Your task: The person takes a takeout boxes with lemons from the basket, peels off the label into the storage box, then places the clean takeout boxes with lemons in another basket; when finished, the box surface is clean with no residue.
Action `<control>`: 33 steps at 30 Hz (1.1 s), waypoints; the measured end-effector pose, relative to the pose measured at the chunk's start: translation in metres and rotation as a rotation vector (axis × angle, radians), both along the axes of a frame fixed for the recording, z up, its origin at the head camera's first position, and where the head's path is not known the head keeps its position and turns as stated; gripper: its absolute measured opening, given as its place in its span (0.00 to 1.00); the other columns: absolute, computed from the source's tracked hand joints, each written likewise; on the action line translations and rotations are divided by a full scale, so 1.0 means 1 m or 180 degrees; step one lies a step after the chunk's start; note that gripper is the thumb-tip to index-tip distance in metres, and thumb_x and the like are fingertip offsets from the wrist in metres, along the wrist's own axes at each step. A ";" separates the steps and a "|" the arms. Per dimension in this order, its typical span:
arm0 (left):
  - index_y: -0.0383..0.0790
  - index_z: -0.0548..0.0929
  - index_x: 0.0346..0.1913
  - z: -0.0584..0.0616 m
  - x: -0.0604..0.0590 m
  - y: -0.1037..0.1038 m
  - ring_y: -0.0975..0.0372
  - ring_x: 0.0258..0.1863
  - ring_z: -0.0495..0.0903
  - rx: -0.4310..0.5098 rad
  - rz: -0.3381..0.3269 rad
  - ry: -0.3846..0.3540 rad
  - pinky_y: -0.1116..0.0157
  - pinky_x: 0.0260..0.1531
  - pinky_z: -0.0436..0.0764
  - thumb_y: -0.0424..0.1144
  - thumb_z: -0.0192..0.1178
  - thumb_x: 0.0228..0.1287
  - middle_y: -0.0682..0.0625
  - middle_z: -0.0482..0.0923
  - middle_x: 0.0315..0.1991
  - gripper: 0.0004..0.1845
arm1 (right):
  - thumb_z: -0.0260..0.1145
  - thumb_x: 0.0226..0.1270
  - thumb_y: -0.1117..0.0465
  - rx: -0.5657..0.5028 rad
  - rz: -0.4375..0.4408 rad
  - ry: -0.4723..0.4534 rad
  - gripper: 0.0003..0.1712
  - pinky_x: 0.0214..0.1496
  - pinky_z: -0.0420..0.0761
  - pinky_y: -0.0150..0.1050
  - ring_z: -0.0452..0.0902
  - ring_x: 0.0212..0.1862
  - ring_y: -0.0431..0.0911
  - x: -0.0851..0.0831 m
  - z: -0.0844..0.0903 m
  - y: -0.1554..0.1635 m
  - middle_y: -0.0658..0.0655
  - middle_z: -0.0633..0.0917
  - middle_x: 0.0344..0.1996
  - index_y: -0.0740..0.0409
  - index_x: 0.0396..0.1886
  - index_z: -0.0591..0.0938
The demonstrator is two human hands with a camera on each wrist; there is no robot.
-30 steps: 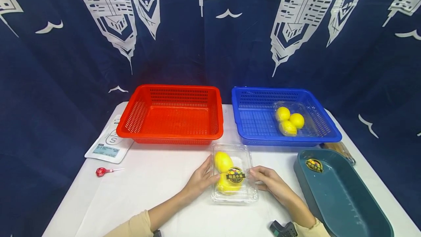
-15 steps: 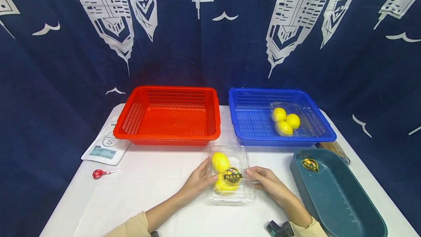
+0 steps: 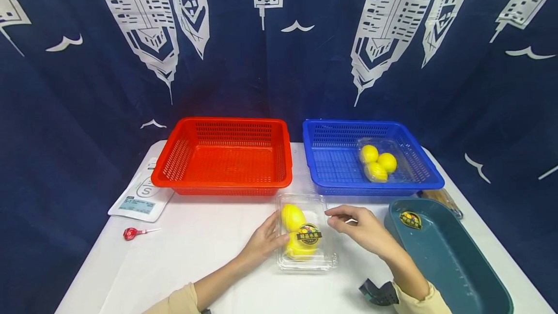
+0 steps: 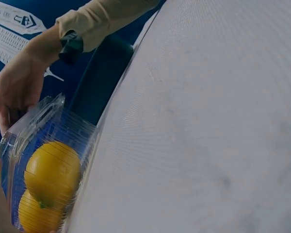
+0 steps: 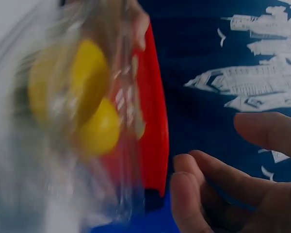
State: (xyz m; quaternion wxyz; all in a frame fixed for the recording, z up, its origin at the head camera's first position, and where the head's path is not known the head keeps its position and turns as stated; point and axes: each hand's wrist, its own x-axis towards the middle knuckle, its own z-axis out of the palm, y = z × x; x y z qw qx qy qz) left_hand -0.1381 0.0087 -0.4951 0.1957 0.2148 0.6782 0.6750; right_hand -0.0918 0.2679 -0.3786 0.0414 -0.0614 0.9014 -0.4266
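A clear plastic clamshell box (image 3: 305,258) holding yellow lemons (image 3: 293,217) and bearing a dark label (image 3: 308,234) lies on the white table. My left hand (image 3: 263,241) rests against the box's left side with fairly straight fingers. My right hand (image 3: 364,229) hovers just off the box's upper right edge, fingers loosely curled and holding nothing. The left wrist view shows the lemons (image 4: 52,172) inside the box (image 4: 43,114) with the right hand (image 4: 17,85) close to its tab. In the right wrist view the lemons (image 5: 89,87) are blurred beyond the curled fingers (image 5: 199,194).
A red basket (image 3: 218,189) and a blue basket (image 3: 370,189) stand behind the box; the blue one holds another clear box of lemons (image 3: 377,163). A dark teal tray (image 3: 449,260) lies at the right. At the left are a white pouch (image 3: 141,197) and a small red item (image 3: 130,233).
My right hand has lifted away from the box's right side and risen slightly. My left hand stays against the left side, and the box has barely moved.
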 end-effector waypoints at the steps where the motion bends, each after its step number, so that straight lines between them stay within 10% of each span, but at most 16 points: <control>1: 0.34 0.47 0.77 0.000 0.000 0.001 0.40 0.76 0.49 0.0010 -0.0001 0.0009 0.49 0.73 0.57 0.45 0.60 0.67 0.37 0.43 0.78 0.44 | 0.64 0.68 0.53 0.0000 0.0159 0.0004 0.20 0.42 0.82 0.30 0.82 0.43 0.42 0.000 0.003 -0.002 0.59 0.87 0.46 0.62 0.52 0.83; 17: 0.29 0.46 0.76 0.002 -0.001 0.001 0.38 0.75 0.47 0.0029 -0.0033 -0.0048 0.48 0.73 0.55 0.47 0.61 0.66 0.33 0.43 0.77 0.47 | 0.60 0.62 0.63 0.0228 0.0799 -0.0109 0.16 0.41 0.79 0.31 0.81 0.35 0.38 -0.030 -0.004 -0.015 0.54 0.89 0.35 0.64 0.46 0.85; 33: 0.28 0.46 0.76 0.000 -0.003 0.001 0.39 0.76 0.47 0.0036 -0.0100 -0.0010 0.49 0.73 0.55 0.44 0.59 0.67 0.33 0.42 0.77 0.45 | 0.64 0.59 0.68 0.0365 0.0823 -0.0002 0.09 0.34 0.79 0.28 0.76 0.30 0.36 -0.031 -0.009 -0.021 0.51 0.88 0.30 0.62 0.38 0.87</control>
